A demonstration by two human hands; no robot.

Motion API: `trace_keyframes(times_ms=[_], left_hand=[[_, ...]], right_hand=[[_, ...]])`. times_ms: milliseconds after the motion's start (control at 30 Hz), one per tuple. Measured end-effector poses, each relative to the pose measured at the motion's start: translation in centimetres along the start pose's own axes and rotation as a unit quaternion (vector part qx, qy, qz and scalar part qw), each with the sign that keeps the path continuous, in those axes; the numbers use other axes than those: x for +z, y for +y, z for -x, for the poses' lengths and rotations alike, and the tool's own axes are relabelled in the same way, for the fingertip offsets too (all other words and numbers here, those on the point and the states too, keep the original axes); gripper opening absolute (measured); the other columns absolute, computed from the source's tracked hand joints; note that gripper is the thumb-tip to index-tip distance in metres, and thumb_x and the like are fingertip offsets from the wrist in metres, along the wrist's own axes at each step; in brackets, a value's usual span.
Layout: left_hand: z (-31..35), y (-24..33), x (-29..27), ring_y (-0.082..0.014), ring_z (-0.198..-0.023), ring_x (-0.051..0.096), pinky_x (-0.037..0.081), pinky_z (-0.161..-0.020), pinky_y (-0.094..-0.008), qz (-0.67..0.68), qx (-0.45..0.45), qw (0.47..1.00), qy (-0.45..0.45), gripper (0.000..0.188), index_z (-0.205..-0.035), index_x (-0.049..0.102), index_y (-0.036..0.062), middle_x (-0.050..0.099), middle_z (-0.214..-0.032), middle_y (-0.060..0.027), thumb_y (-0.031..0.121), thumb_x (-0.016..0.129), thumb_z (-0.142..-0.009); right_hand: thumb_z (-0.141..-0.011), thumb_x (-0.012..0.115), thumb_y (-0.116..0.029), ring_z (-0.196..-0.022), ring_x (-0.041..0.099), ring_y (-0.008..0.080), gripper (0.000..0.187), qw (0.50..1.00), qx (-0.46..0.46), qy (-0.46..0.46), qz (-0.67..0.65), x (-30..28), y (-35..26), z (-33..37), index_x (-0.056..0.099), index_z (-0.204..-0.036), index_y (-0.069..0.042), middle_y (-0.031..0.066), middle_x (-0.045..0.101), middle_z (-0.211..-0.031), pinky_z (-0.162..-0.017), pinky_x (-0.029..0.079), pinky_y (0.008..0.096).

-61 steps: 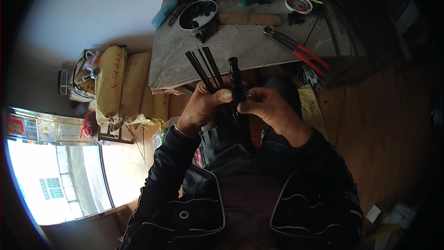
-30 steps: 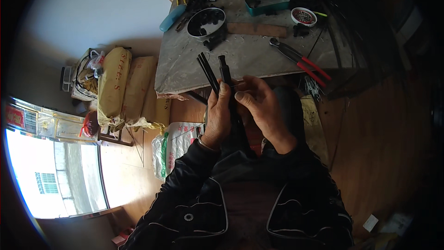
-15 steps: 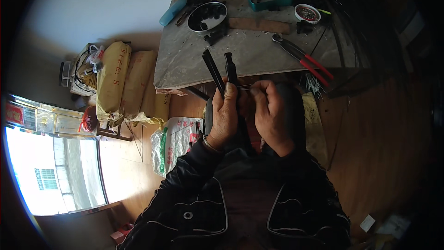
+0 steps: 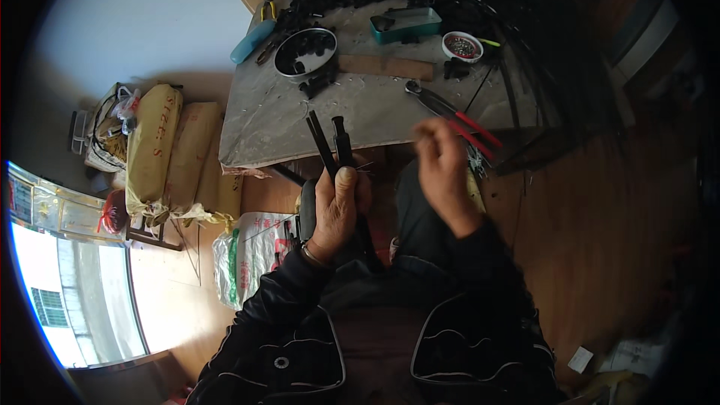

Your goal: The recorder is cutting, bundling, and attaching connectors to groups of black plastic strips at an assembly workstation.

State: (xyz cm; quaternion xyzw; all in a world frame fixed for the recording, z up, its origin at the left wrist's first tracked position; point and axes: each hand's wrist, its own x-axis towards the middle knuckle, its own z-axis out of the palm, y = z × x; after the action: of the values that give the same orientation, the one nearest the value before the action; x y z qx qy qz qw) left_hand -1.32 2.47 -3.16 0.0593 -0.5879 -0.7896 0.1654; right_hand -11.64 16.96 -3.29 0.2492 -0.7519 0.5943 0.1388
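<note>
My left hand (image 4: 335, 210) is closed round a bundle of black rods (image 4: 321, 141) and a thicker black tube (image 4: 342, 139) with a flared tip, held upright over my lap. A thin wire (image 4: 364, 166) sticks out beside its fingers. Apart from it, my right hand (image 4: 442, 171) is raised by the table's front edge, fingers bent and blurred; what they hold, if anything, cannot be made out. Pliers with red handles (image 4: 480, 133) lie just to its right, their dark jaws pointing to the far left. Whether the fingertips touch the handles is unclear.
On the grey table (image 4: 259, 116) are a round bowl (image 4: 277, 58) of black parts, a teal tin (image 4: 409, 31), a white dish (image 4: 462, 46) of small metal pieces and a wooden strip (image 4: 386, 67). Black rods (image 4: 555, 67) pile at the right; yellow sacks (image 4: 154, 146) stand left.
My right hand has left the wire beside my left hand and moved right and away from me, towards the pliers. My left hand keeps hold of the rods and tube. The whole view has shifted.
</note>
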Motion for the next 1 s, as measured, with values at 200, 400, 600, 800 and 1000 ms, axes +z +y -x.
trace_keyframes(times_ms=[200, 400, 600, 800, 1000], left_hand=[[-0.2, 0.0, 0.0, -0.0080, -0.049, 0.042, 0.035, -0.045, -0.0229, -0.026, -0.015, 1.000, 0.002, 0.040, -0.096, 0.049, 0.0048, 0.044, -0.062, 0.0007, 0.044, 0.043, -0.100], [-0.5, 0.0, 0.0, -0.0079, -0.051, 0.043, 0.037, -0.046, -0.0233, -0.069, -0.013, 0.998, 0.007, 0.040, -0.094, 0.047, 0.0059, 0.044, -0.065, 0.0011, 0.045, 0.041, -0.101], [-0.5, 0.2, -0.6, -0.0048, -0.055, 0.044, 0.037, -0.048, -0.0204, -0.040, -0.037, 0.997, 0.053, 0.036, -0.091, 0.049, 0.0075, 0.048, -0.068, 0.0026, 0.043, 0.046, -0.100], [-0.9, -0.7, 0.0, -0.0075, -0.049, 0.041, 0.036, -0.045, -0.0237, -0.020, -0.029, 0.999, 0.029, 0.037, -0.101, 0.048, 0.0062, 0.046, -0.065, 0.0002, 0.042, 0.043, -0.101], [-0.6, -0.6, 0.4, -0.0067, -0.049, 0.043, 0.036, -0.044, -0.0224, -0.034, -0.019, 0.999, 0.027, 0.037, -0.102, 0.049, 0.0057, 0.049, -0.065, -0.0002, 0.042, 0.044, -0.101]], right_hand=[[-0.081, 0.070, -0.017, -0.085, 0.054, 0.0317, 0.019, 0.913, -0.092, -0.059, 0.394, -5.3, 4.2, -4.7, 0.056, -0.084, -0.006, 0.0104, 0.057, -0.084, -0.074, 0.040, 0.0442], [-0.086, 0.066, -0.027, -0.088, 0.056, 0.0323, 0.025, 0.867, -0.140, -0.088, 0.470, -4.8, 4.6, -5.7, 0.056, -0.088, -0.004, 0.0126, 0.059, -0.088, -0.077, 0.040, 0.0448], [-0.094, 0.058, -0.026, -0.056, 0.055, 0.0134, 0.024, 0.883, 0.348, -0.189, -0.251, -6.2, -2.5, -2.5, 0.051, -0.085, -0.005, 0.0080, 0.057, -0.078, -0.048, 0.044, 0.0270], [-0.068, 0.068, 0.009, -0.072, 0.056, 0.0197, 0.036, 0.970, -0.057, -0.195, 0.132, -4.8, -1.7, 2.9, 0.045, -0.091, -0.006, 0.0091, 0.054, -0.086, -0.063, 0.045, 0.0317], [-0.061, 0.070, 0.009, -0.090, 0.054, 0.0285, 0.043, 0.947, -0.125, -0.184, 0.232, -4.4, -3.8, 1.9, 0.046, -0.093, -0.008, 0.0083, 0.052, -0.095, -0.079, 0.039, 0.0399]])
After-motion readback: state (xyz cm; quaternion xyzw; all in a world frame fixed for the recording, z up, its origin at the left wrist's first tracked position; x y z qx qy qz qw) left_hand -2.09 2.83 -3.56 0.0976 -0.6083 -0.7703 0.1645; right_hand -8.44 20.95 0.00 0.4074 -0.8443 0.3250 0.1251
